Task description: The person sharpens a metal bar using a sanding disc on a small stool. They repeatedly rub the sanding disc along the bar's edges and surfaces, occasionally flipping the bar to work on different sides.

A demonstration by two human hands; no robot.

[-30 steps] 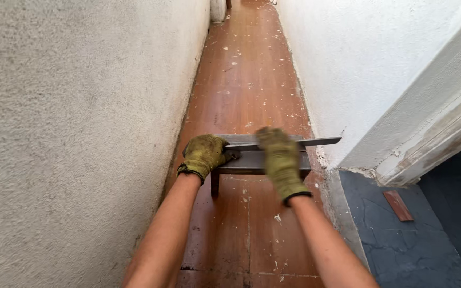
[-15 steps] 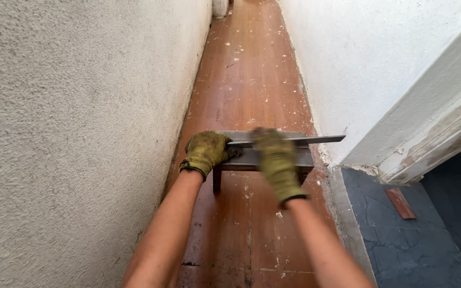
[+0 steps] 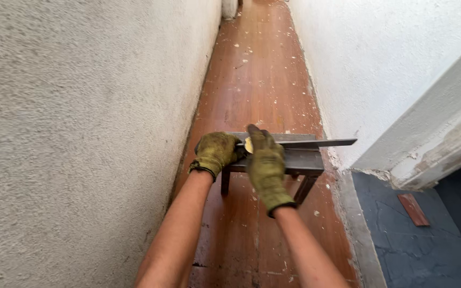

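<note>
Both my hands wear olive work gloves. My left hand (image 3: 215, 153) grips the left end of a long flat metal bar (image 3: 316, 143) lying across a small dark metal stool (image 3: 300, 162). My right hand (image 3: 265, 165) rests on top of the bar and stool, fingers pointing away from me. A small yellowish round object (image 3: 248, 144) shows between the two gloves; what it is cannot be told. The bar's right end sticks out past the stool toward the right wall.
I stand in a narrow corridor with a rough plastered wall (image 3: 81, 133) on the left and a white wall (image 3: 390, 69) on the right. The reddish wooden floor (image 3: 257, 69) is speckled with plaster. A doorway with grey floor and a small red piece (image 3: 413, 209) is at right.
My right hand has shifted slightly left along the bar toward my left hand, and the yellowish object now shows between them. The stool and bar stay in place.
</note>
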